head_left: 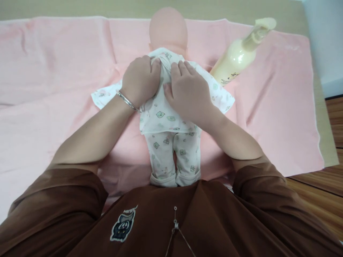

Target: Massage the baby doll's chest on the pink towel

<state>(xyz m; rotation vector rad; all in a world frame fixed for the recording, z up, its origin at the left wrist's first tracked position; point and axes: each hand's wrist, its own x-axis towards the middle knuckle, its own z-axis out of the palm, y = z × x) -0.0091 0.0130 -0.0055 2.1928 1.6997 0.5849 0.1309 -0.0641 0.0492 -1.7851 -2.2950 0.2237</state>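
Note:
A bald baby doll (168,30) lies in front of me, its head pointing away and its face not showing. It wears a white shirt (163,119) with small green animal prints and matching trousers (163,153). My left hand (140,80), below which a silver bangle circles the wrist, is bent over the shirt's left upper part. Its fingers curl down into the cloth, their tips hidden. My right hand (189,87) rests flat on the right upper part, fingers stretched and slightly apart. Between the hands, the cloth is creased below the neck.
A pink cloth (66,64) with folds is spread over the light table (128,9). Right of the doll, a pale yellow pump bottle (235,59) is tilted in view, close to the right sleeve. Brown wooden boards (321,185) show beyond the table's right edge.

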